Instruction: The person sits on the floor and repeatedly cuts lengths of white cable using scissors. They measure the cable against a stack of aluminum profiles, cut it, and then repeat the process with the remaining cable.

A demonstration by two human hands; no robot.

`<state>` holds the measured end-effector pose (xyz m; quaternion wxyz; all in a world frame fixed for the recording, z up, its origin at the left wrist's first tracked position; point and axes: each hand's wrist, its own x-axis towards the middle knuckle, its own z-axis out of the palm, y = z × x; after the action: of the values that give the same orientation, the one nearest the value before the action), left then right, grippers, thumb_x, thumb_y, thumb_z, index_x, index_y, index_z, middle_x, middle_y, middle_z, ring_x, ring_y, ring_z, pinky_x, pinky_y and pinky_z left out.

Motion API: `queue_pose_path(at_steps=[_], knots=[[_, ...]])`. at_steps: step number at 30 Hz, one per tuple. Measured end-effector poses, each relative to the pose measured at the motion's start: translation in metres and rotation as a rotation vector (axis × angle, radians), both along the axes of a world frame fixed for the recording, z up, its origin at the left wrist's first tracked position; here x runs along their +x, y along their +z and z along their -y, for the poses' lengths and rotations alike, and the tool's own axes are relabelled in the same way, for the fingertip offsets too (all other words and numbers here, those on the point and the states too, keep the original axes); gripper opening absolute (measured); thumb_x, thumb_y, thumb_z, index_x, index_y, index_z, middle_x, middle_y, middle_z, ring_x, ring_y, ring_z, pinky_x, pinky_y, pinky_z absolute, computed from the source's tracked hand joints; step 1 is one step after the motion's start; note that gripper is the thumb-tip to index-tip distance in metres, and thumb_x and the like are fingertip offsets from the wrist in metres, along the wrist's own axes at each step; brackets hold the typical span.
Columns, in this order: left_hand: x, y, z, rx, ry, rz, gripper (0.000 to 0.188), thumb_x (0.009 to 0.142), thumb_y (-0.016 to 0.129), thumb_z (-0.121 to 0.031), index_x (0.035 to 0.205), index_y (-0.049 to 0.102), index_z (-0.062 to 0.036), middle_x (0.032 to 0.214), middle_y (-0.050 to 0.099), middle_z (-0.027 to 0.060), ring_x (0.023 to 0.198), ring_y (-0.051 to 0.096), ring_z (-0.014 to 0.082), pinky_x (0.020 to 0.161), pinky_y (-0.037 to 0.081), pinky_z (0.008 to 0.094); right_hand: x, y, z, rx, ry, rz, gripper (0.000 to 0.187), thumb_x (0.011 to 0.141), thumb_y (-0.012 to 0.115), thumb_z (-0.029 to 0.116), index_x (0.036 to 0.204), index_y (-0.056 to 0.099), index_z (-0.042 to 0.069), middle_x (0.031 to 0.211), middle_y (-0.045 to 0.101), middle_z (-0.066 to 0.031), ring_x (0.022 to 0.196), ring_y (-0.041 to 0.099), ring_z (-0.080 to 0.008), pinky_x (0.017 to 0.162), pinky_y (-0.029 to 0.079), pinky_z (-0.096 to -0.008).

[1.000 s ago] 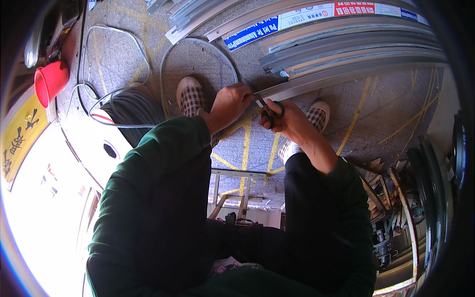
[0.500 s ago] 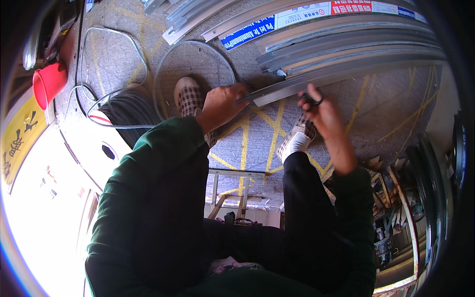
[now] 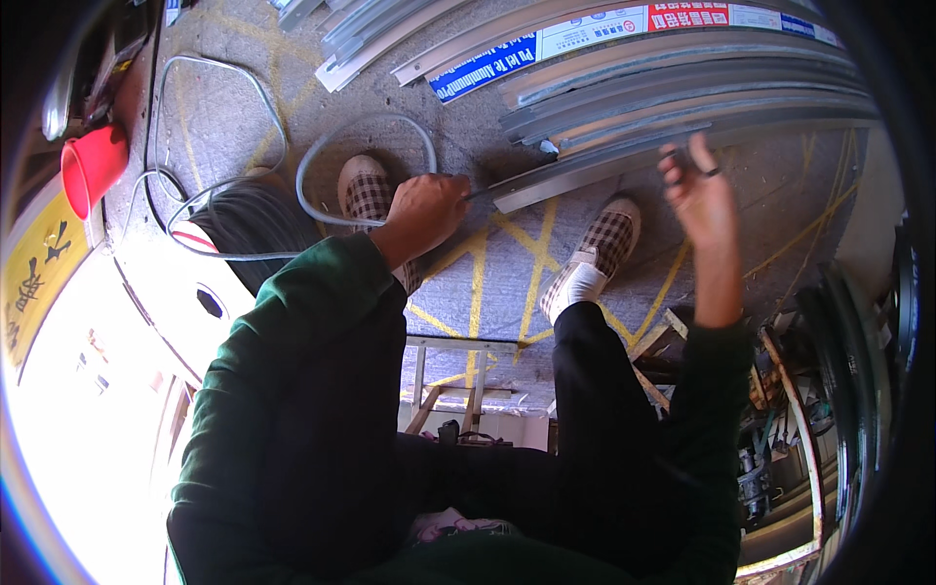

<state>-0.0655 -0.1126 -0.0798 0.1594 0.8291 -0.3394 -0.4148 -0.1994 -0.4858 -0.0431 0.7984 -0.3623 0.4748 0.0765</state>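
Head view: the left hand (image 3: 421, 213) is narrow, fingers closed on the grey cord (image 3: 300, 185), just beside the near end of the front profile (image 3: 565, 177). The cord forms a loop above the left shoe (image 3: 369, 195); one side meets the fingers, the other passes at the wrist. A thin dark piece (image 3: 478, 193) shows between the fingertips and the profile end. The right hand (image 3: 694, 190) is raised near the profile, well apart from the left; its fingers are bent and parted, with a black part (image 3: 712, 174) showing at them. Whether it grips that part cannot be told. The right shoe (image 3: 612, 234) stands below the profile. More profiles (image 3: 673, 93) lie behind the front one, a printed strip (image 3: 590, 34) among them. At left, a dark coil (image 3: 255, 213) sits near a red bucket (image 3: 95, 168).
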Motion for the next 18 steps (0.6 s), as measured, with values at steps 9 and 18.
queue_pose_path(at_steps=[9, 18], knots=[[-0.003, -0.004, 0.001, -0.077, 0.068, 0.013, 0.009, 0.087, 0.066, -0.015, 0.09, 0.066, -0.0073, 0.082, 0.069, 0.0176, 0.078, 0.069, 0.0377, 0.07, 0.054, 0.0479, -0.002, 0.003, -0.144, 0.328, 0.129, -0.072, 0.046, 0.099, 0.063, 0.042, 0.103, 0.066, -0.004, 0.079, 0.069, -0.01, 0.064, 0.065, -0.0105, 0.05, 0.05, -0.0201], [-0.003, -0.007, 0.0, -0.066, 0.051, 0.036, 0.008, 0.086, 0.068, -0.015, 0.09, 0.068, -0.0081, 0.084, 0.072, 0.0129, 0.079, 0.071, 0.0342, 0.069, 0.055, 0.0443, -0.005, -0.009, -0.149, 0.303, 0.091, -0.09, 0.044, 0.099, 0.063, 0.041, 0.102, 0.066, -0.003, 0.08, 0.069, -0.0099, 0.066, 0.065, -0.0105, 0.05, 0.049, -0.0196]])
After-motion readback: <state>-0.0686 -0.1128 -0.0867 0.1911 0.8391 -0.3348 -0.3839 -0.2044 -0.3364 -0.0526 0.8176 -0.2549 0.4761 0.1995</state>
